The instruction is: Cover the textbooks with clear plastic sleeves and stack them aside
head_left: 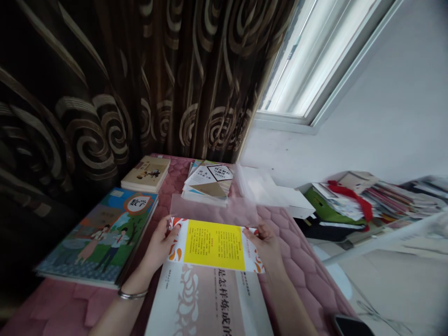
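Note:
A white book (206,303) with large dark characters lies on the pink quilted table (308,275) in front of me. Across its far end sits a yellow and white paper band with orange swirls (214,244). My left hand (159,245) grips the band's left end, fingers curled over the edge. My right hand (268,242) pinches its right end. A clear plastic sheet (213,210) lies just beyond the band. A bangle is on my left wrist.
A large illustrated book (101,233) lies at left, a small tan book (147,173) behind it, a stack of books (209,183) centre back. A dark patterned curtain hangs behind. Cluttered papers and books (364,198) lie right. A phone (352,325) rests at the table's right corner.

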`<state>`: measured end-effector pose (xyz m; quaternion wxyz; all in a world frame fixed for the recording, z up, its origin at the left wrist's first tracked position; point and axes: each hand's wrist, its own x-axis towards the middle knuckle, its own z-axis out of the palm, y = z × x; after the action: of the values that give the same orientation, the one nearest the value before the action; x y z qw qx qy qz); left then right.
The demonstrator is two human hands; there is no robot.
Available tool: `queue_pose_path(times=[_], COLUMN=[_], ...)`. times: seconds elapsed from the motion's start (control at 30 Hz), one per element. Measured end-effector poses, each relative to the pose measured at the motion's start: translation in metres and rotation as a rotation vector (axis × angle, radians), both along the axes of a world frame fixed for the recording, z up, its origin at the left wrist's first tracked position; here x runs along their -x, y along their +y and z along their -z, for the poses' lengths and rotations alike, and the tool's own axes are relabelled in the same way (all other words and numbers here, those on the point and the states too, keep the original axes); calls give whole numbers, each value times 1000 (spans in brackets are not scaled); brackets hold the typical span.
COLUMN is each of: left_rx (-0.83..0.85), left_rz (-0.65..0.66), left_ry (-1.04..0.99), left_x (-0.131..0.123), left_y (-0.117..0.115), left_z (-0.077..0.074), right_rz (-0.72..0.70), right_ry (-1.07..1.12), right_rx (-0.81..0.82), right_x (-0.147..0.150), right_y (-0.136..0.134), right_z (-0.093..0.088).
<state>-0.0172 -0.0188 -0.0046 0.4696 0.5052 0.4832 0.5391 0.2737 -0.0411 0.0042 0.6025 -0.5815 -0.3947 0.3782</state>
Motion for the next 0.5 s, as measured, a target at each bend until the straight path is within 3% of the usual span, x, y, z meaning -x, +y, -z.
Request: queue_pose_path(times=[0.13, 0.5], left_rx=[-3, -48], left_rz=[-3, -46], left_ry=[20, -18], left_x=[-2, -3], left_y=[-1, -3], left_z=[-2, 2], right_rz=[-61, -14], right_ry=[158, 107], right_rx=[65, 24], right_x=[0, -2], right_y=[-2, 4], right_z=[-3, 6])
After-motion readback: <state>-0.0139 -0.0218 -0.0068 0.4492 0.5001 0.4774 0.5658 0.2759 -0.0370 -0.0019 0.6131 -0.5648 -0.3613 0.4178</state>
